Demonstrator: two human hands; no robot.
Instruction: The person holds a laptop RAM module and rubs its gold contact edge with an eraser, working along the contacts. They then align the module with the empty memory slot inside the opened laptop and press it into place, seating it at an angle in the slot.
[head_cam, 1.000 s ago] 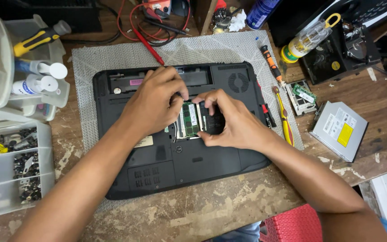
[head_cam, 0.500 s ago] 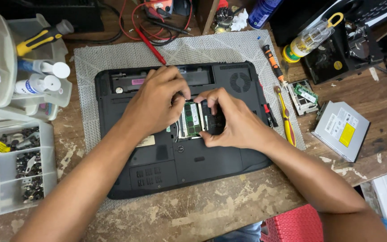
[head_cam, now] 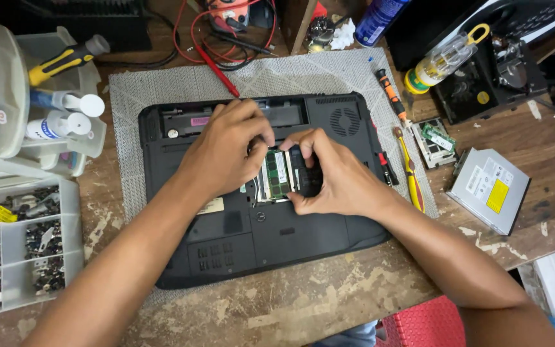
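Pinching green memory module [head_cam: 276,173] between left hand [head_cam: 226,151] and right hand [head_cam: 332,173], both grips closed on its edges; uneven pressure risked bending it or laptop [head_cam: 258,244] slot clips beneath.

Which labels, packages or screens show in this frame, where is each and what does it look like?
Drive label: yellow rectangle on the grey optical drive, right of the laptop.
Module label: small white strip on the green memory module between the left hand and right hand.
Laptop sticker: small pink strip, upper left of the black laptop.
Spray can: blue, top edge.
No screens.
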